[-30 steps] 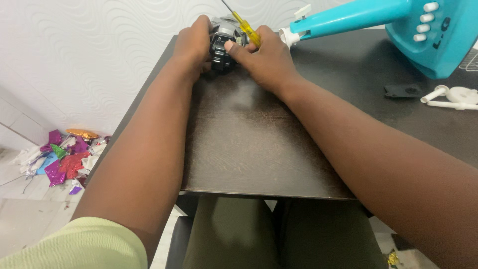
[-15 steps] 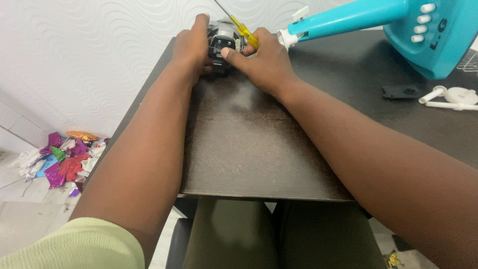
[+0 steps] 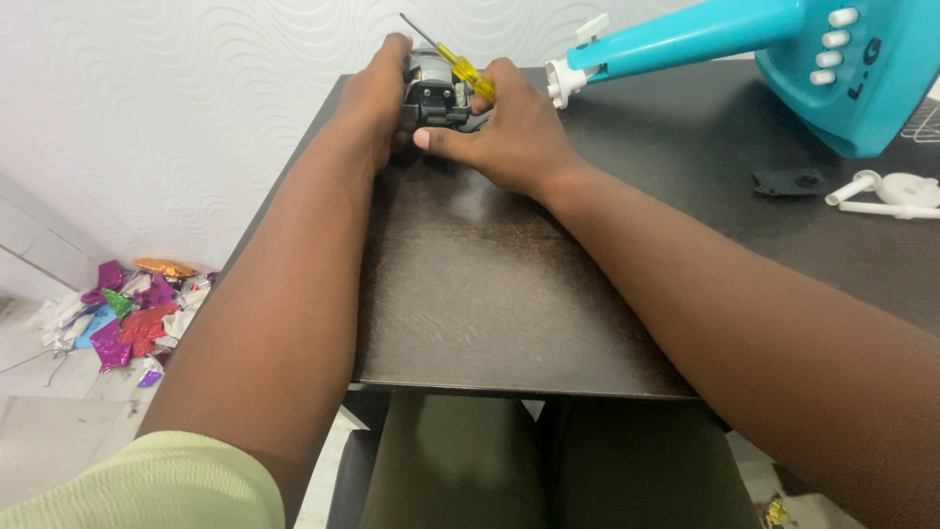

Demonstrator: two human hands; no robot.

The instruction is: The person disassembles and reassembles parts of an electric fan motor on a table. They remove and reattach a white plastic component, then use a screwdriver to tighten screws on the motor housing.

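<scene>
A small grey and black motor unit point(image 3: 434, 93) sits at the far edge of the dark wooden table point(image 3: 490, 284). My left hand point(image 3: 372, 98) grips its left side. My right hand point(image 3: 509, 132) rests against its right side, thumb laid along the front, and holds a yellow-handled screwdriver point(image 3: 460, 64) whose thin shaft points up and to the left over the motor. Both forearms stretch out over the table.
A turquoise fan base with white buttons point(image 3: 842, 69) and its turquoise stem point(image 3: 676, 39) lie at the back right. A small black part point(image 3: 788, 181) and white plastic pieces point(image 3: 886, 191) lie by it. Crumpled coloured foil point(image 3: 127, 313) litters the floor on the left.
The hands and motor have kept their place at the far edge. The screwdriver's tilt has shifted slightly and my right thumb has slid along the motor's front.
</scene>
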